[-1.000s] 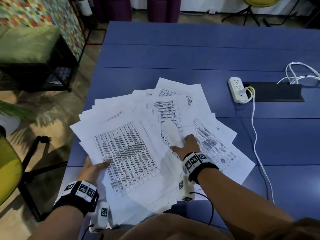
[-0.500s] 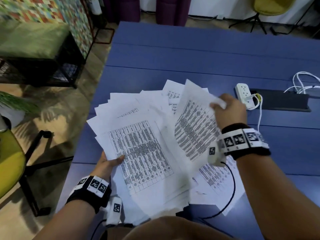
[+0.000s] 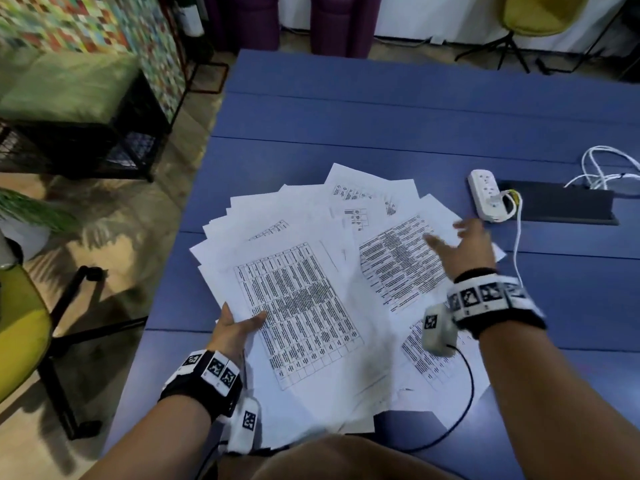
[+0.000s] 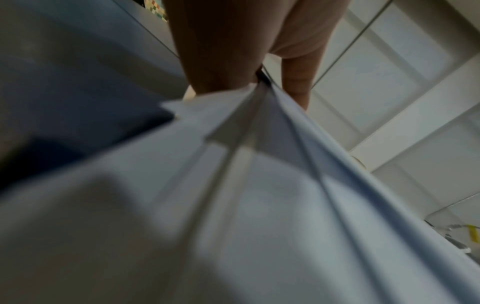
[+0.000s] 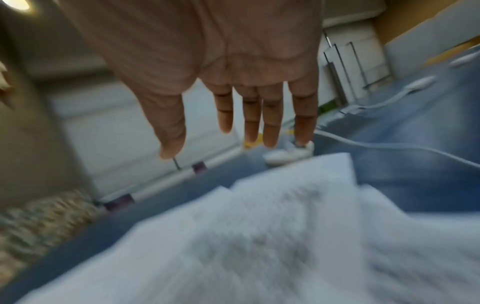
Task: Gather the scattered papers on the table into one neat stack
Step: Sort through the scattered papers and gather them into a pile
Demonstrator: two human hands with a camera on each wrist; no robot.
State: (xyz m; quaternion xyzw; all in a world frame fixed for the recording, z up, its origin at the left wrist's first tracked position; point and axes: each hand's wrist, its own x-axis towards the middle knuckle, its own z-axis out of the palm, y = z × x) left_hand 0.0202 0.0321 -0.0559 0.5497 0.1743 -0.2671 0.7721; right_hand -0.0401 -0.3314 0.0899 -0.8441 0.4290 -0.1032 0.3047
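- Half a second ago the right hand [image 3: 465, 249] held a sheet lifted; now that sheet lies flat on the fan and the hand hovers over it, fingers [image 5: 270, 121] spread straight, holding nothing.
- The blue table [image 3: 398, 109] has bare surface beyond and to the right of the papers [image 3: 304, 306], which fan over its near-left part.
- The left hand [image 3: 232, 332] pinches their near-left edges, thumb on top; the lower sheets are hidden.
- A white power strip [image 3: 485, 195] lies just beyond the right fingertips.

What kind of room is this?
Probably an office or shared workspace: printed papers fanned over a long blue table, a white power strip with cables, and a yellow chair behind.
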